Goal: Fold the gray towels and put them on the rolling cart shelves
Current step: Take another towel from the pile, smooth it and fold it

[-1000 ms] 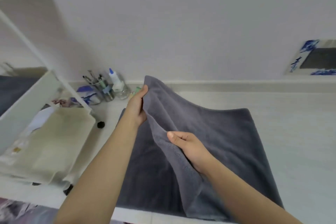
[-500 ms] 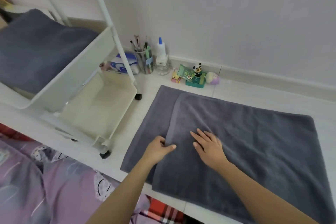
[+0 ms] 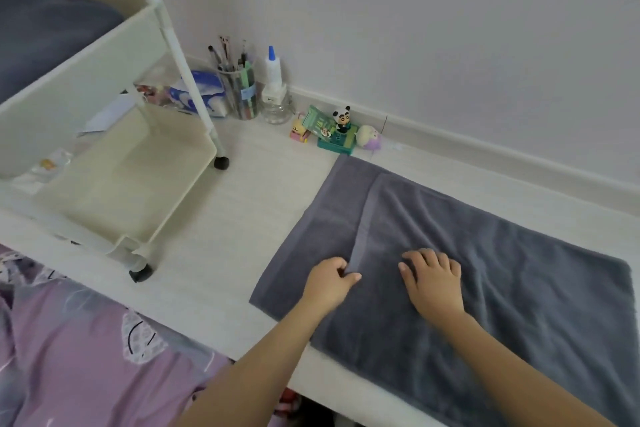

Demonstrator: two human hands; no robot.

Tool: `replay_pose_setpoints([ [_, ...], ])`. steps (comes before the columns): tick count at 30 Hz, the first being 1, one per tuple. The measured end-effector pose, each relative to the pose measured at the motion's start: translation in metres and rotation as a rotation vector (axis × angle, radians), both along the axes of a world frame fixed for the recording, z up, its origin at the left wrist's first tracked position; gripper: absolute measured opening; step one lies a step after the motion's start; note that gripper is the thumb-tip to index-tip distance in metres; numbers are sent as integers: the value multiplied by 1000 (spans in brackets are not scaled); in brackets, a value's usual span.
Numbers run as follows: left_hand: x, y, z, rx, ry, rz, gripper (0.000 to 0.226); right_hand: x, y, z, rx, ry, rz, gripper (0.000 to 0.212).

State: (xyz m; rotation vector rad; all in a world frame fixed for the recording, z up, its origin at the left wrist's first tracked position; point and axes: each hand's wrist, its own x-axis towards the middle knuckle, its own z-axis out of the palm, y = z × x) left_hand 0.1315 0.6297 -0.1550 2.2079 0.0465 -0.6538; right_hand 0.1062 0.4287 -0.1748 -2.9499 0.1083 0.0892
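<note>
A gray towel [image 3: 502, 270] lies folded over on the white surface, its upper layer ending short of the left edge. My left hand [image 3: 329, 282] pinches the hem of that upper layer. My right hand [image 3: 433, 279] rests on top of the towel just to the right, fingers bent and fingertips pressing the cloth. A second gray towel [image 3: 41, 28] lies folded on the upper shelf of the white rolling cart [image 3: 104, 55] at the left. The cart's lower shelf [image 3: 131, 184] shows bare.
Along the wall stand a cup of pens [image 3: 239, 90], a glue bottle [image 3: 273, 80], a tissue pack [image 3: 204, 94] and small toys [image 3: 337, 130]. The cart's black wheels [image 3: 221, 163] sit left of the towel. A purple patterned blanket [image 3: 79, 350] lies below the surface's front edge.
The lifted towel half has been laid down flat. My left hand went from holding it up to pinching its hem; my right hand's fingers, flat half a second ago, have bent. The view has swung towards the cart.
</note>
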Motion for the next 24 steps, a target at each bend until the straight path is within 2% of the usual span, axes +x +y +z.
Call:
replay_pose_setpoints([
  [3,-14,-8,7,-24,-75,51,21,36,0,12,163,-7,226,42],
  [6,-28,-16,14,-58,-147,116,18,80,6,18,232,204,515,41],
  [8,-34,-20,16,-82,-109,231,21,112,12,22,154,347,640,39],
  [10,-36,-21,15,-123,45,355,24,144,11,23,34,441,758,37],
  [12,-40,-17,13,-93,209,356,28,169,6,23,-87,500,790,33],
  [15,-45,-13,16,-49,249,363,21,193,-6,27,-284,465,828,33],
  [18,-48,-19,35,-158,208,409,23,202,-27,41,-473,323,898,38],
  [20,-52,-23,53,-323,275,424,26,204,-43,61,-411,281,897,37],
  [21,-55,-23,63,-474,331,433,29,206,-51,74,-323,283,882,36],
  [22,-56,-21,73,-619,372,436,32,211,-56,90,-198,301,856,38],
  [24,-54,-8,89,-772,393,445,38,224,-57,128,113,395,763,45],
])
